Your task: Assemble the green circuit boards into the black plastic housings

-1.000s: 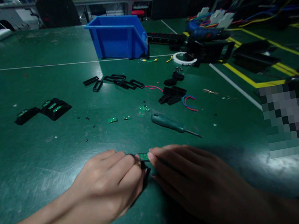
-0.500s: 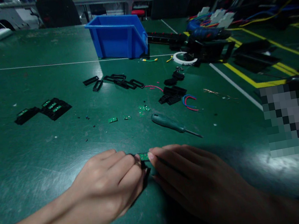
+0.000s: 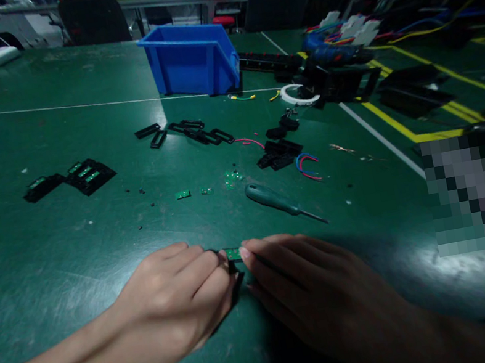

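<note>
Left hand point(image 3: 177, 302) and right hand point(image 3: 311, 288) met fingertip to fingertip low on the green mat point(image 3: 28, 269), both pinched on a small green circuit board point(image 3: 233, 254) seated in a black housing point(image 3: 236, 279). A green-handled screwdriver point(image 3: 281, 201) lay just beyond the right hand, untouched.

The blue bin point(image 3: 191, 62) is smooth moulded plastic with a soft sheen. The table mat point(image 3: 50, 259) under it looks like green rubbery sheet, scuffed and scratched, and shiny where glare falls. Just in front of the bin, the black frames point(image 3: 196, 132) are matt plastic. Farther in front, the screwdriver point(image 3: 281, 201) has a dull green plastic handle and a bare metal shaft. Farthest in front, the circuit board point(image 3: 232, 253) shows a glossy green face.
</note>
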A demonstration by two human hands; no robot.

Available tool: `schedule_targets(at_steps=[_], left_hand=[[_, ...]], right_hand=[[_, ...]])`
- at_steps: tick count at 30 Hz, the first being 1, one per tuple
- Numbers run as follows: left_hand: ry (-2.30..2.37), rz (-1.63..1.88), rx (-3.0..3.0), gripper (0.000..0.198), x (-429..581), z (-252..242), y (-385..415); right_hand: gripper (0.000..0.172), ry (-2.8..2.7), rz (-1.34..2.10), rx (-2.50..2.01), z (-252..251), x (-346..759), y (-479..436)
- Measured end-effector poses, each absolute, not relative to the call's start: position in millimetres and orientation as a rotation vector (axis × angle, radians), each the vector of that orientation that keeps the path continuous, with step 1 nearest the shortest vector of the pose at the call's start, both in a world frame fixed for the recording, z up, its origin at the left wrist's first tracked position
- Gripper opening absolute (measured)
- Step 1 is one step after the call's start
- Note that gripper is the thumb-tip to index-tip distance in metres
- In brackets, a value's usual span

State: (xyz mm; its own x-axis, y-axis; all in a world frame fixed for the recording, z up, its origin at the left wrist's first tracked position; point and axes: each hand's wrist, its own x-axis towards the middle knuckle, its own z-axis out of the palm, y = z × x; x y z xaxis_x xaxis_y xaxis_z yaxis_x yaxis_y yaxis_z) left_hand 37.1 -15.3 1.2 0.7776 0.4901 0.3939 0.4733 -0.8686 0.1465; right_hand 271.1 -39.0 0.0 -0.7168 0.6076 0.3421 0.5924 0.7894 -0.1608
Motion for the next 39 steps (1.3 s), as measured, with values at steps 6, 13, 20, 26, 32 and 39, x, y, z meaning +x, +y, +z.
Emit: schedule_targets(at_steps=[6,13,20,26,32,39], left_hand=[[0.782,0.700,2.912,0.022,36.6,-0.7,-15.8],[0.775,0.710,2.906,0.021,37.6,0.3,-15.2],[0.759,0.713,2.903,0.021,38.1,0.7,-15.5],[0.763,0.709,2.913,0.019,37.6,1.3,-15.9],[0.772,0.708,2.918,0.018,37.7,1.0,-15.2],[0.767,0.705,2.907,0.016,36.9,-0.7,-15.7]], right_hand=[[0.024,-2.602,0.061,-0.918,0.2,270.9,-39.1],[0.023,-2.621,0.073,-0.923,-0.9,272.5,-40.9],[0.023,-2.614,0.061,-0.924,-0.3,271.4,-40.1],[0.023,-2.612,0.047,-0.923,0.5,271.8,-40.9],[0.022,-2.622,0.053,-0.930,-1.2,272.4,-40.7],[0.023,-2.628,0.064,-0.931,-2.2,272.4,-40.6]])
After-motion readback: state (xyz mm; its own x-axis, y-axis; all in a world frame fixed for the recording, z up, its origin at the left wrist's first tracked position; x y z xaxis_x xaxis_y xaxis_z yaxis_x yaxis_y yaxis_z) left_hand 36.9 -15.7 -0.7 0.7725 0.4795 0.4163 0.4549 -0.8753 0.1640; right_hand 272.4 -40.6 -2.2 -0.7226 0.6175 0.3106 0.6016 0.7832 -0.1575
